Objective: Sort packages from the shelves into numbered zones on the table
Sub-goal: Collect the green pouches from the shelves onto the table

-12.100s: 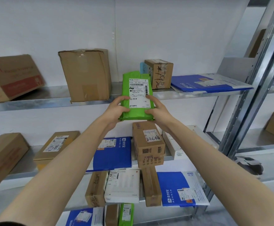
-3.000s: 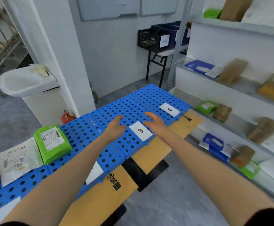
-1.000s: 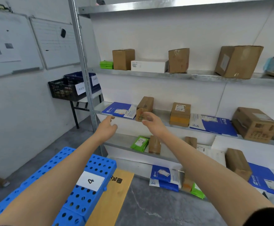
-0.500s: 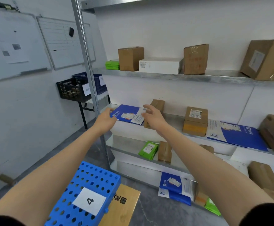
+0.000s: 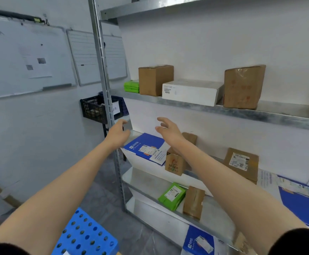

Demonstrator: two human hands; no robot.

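I face the metal shelves (image 5: 260,112). My left hand (image 5: 117,134) and my right hand (image 5: 168,130) are raised with fingers apart and hold nothing. They hover just above a blue flat envelope (image 5: 146,147) at the left end of the middle shelf. A small brown box (image 5: 174,162) stands right of the envelope, partly behind my right forearm. The upper shelf carries green packets (image 5: 131,86), a brown box (image 5: 155,79), a white box (image 5: 191,92) and another brown box (image 5: 243,86). A corner of the blue perforated table (image 5: 84,236) shows at the bottom.
A shelf upright (image 5: 104,80) stands just left of my left hand. A black crate (image 5: 94,108) sits behind it by the wall. Lower shelves hold a green packet (image 5: 172,196), a brown parcel (image 5: 194,201), a labelled brown box (image 5: 241,163) and blue envelopes (image 5: 199,242).
I have stepped closer to the shelves. Both hands have risen slightly above the blue envelope, and the table's zone 4 label has dropped out of view.
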